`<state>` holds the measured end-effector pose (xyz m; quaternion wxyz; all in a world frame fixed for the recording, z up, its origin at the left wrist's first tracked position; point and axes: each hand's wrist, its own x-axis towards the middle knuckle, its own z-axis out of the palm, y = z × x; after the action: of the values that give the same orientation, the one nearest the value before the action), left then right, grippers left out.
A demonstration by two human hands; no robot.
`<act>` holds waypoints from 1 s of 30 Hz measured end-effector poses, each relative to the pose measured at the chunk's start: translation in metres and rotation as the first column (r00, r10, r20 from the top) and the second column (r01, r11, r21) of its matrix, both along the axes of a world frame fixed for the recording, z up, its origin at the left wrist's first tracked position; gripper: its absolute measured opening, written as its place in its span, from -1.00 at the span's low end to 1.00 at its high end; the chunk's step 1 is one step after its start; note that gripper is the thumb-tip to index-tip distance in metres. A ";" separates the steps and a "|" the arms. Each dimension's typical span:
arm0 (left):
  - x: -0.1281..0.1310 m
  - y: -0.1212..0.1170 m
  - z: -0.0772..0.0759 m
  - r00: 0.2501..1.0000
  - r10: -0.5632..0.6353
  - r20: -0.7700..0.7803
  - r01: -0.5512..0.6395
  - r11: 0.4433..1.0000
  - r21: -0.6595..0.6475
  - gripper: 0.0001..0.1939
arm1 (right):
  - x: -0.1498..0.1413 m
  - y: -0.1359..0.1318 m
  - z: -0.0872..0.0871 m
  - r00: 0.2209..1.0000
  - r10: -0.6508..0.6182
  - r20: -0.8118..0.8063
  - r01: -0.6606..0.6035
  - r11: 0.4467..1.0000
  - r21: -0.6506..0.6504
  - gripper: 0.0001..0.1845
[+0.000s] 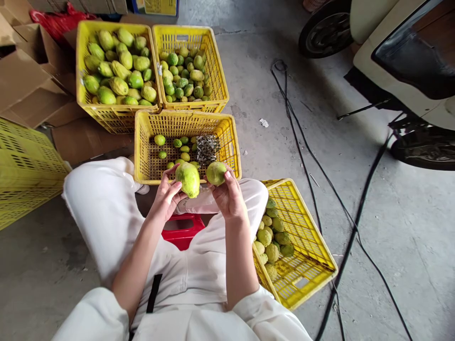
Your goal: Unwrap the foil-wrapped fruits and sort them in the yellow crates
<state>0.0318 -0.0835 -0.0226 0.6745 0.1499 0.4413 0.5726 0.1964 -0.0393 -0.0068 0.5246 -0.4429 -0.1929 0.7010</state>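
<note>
My left hand (167,193) is closed around a large yellow-green lemon (187,180), its thumb on the side. A smaller, rounder green lemon (215,173) is gripped by my right hand (229,193), just to the right of the first. Both fruits are held up over the near rim of the middle yellow crate (142,147). Inside that crate lie several small green lemons (159,140) and a crumpled piece of clear, dark-speckled plastic (208,148).
Two yellow crates (117,110) (216,61) of lemons stand behind. A tilted crate (302,274) with more lemons is by my right knee. Cardboard (31,90) and another crate (24,166) are at left. Black cables (350,232) cross the floor near a parked scooter (419,61). I sit on a red stool (183,237).
</note>
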 end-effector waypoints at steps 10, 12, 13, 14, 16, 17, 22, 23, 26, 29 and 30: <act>0.000 -0.001 -0.008 0.999 -0.003 -0.039 0.002 0.999 -0.041 -0.25 | 0.000 0.000 -0.002 0.999 0.015 0.036 -0.014 1.000 -0.017 -0.60; -0.001 -0.001 -0.009 0.999 -0.016 -0.032 0.014 0.999 -0.053 -0.29 | 0.001 0.001 -0.005 0.999 0.009 0.036 -0.009 1.000 -0.017 -0.62; -0.001 -0.001 -0.009 0.999 -0.021 -0.029 0.019 0.998 -0.056 -0.31 | 0.001 0.001 -0.005 0.999 0.017 0.032 -0.017 1.000 -0.012 -0.63; -0.001 0.000 -0.010 0.999 -0.023 -0.029 0.021 0.998 -0.059 -0.32 | 0.002 0.002 -0.006 0.999 0.028 0.026 -0.028 1.000 -0.005 -0.62; -0.001 0.000 -0.010 0.999 -0.016 -0.035 0.014 0.998 -0.065 -0.33 | 0.004 0.002 -0.005 0.999 0.043 0.012 -0.043 0.999 -0.002 -0.62; -0.001 0.000 -0.010 0.999 -0.008 -0.039 0.006 0.998 -0.068 -0.34 | 0.004 0.002 -0.004 0.999 0.048 0.008 -0.048 0.999 -0.006 -0.63; -0.002 0.001 -0.012 1.000 0.008 -0.025 -0.010 0.997 -0.073 -0.41 | 0.002 0.001 -0.001 0.999 0.035 0.001 -0.035 0.999 -0.014 -0.66; -0.002 0.001 -0.012 1.000 0.004 -0.026 -0.006 0.998 -0.069 -0.42 | 0.001 0.001 -0.001 1.000 0.028 -0.003 -0.028 1.000 -0.013 -0.64; 0.000 0.001 -0.010 0.999 -0.006 -0.036 0.005 0.999 -0.048 -0.41 | 0.000 0.001 0.000 0.999 0.037 0.022 -0.036 0.999 -0.009 -0.56; 0.002 0.002 -0.007 0.999 0.016 -0.028 -0.017 0.999 -0.035 -0.33 | 0.000 0.001 0.001 0.996 0.052 0.077 -0.053 0.999 0.006 -0.52; 0.003 0.003 -0.006 0.999 0.030 -0.023 -0.031 0.999 -0.035 -0.30 | 0.000 0.000 0.001 0.995 0.054 0.083 -0.055 0.998 0.007 -0.51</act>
<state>0.0348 -0.0809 -0.0283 0.6632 0.1380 0.4611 0.5731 0.1967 -0.0389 -0.0056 0.4988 -0.4636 -0.2295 0.6954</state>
